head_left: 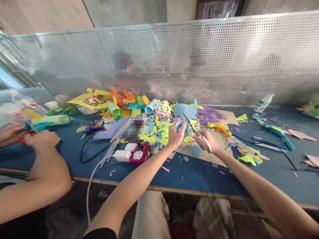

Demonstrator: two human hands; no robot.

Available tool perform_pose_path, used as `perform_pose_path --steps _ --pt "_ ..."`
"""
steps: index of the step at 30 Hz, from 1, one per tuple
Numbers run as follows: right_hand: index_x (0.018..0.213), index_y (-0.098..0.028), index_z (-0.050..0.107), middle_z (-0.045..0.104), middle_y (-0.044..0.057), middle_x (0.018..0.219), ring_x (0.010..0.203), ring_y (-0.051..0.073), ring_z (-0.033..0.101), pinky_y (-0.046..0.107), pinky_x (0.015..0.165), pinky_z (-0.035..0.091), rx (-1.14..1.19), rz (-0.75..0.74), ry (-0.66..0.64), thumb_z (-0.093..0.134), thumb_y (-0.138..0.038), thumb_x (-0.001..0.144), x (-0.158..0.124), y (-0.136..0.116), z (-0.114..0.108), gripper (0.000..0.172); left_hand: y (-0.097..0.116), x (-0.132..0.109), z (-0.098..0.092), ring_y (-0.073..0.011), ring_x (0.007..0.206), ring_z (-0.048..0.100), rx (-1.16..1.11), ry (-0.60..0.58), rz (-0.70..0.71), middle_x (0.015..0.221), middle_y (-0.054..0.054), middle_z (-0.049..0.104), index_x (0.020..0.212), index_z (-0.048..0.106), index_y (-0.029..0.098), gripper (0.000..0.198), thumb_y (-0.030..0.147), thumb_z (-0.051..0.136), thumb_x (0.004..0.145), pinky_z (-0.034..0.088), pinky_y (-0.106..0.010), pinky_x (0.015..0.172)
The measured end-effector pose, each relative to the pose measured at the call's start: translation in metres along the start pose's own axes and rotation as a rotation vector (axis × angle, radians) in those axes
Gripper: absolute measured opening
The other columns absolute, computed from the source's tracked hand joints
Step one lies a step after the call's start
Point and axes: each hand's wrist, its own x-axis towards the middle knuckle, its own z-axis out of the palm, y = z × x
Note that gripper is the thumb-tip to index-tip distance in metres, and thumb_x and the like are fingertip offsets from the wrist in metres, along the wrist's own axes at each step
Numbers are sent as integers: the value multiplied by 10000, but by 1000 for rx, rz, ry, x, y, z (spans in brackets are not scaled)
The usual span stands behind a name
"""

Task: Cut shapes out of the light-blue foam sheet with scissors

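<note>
In front of me, above the heap of scraps, my left hand (pixel 176 134) grips a curled piece of light blue paper (pixel 179 124). My right hand (pixel 205 141) is closed round the handles of a pair of scissors (pixel 191 123). The blades point up and to the left, right beside the blue paper; whether they touch it I cannot tell. Behind them a larger light blue sheet (pixel 184 110) rests on the scraps. Beneath both hands lies a brown sheet of cardboard (pixel 221 156), partly covered by cuttings.
Green and purple paper scraps (pixel 159 127) cover the middle. A yellow glue gun (pixel 220 127) with a black cord lies right. A purple power cube (pixel 139 154) with white plugs sits left. Another person's hand (pixel 43 137) holds red scissors. A perforated metal panel (pixel 159 63) borders the back; a white bottle (pixel 264 102) stands by it.
</note>
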Motion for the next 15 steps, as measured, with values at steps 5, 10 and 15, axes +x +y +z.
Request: perform_pose_path --steps 5,10,15 --pt "628 -221 453 509 1 465 438 148 504 276 472 412 52 -7 100 396 -635 924 4 5 -2 512 -1 0 1 -136 619 505 22 -16 -8 628 -7 553 717 610 173 378 497 542 898 398 -261 606" --pt "771 -218 486 573 21 644 572 186 559 314 545 464 -28 -97 -14 452 -667 888 8 24 -12 465 -3 1 1 -142 663 535 32 10 -19 668 -11 595 769 638 178 343 486 553 896 408 -264 646" --pt "804 -210 510 564 23 758 630 171 531 318 597 465 -22 -198 -158 471 -615 918 6 27 -17 422 -2 2 1 -128 607 492 34 20 -36 614 4 546 695 598 178 366 489 568 885 384 -262 612"
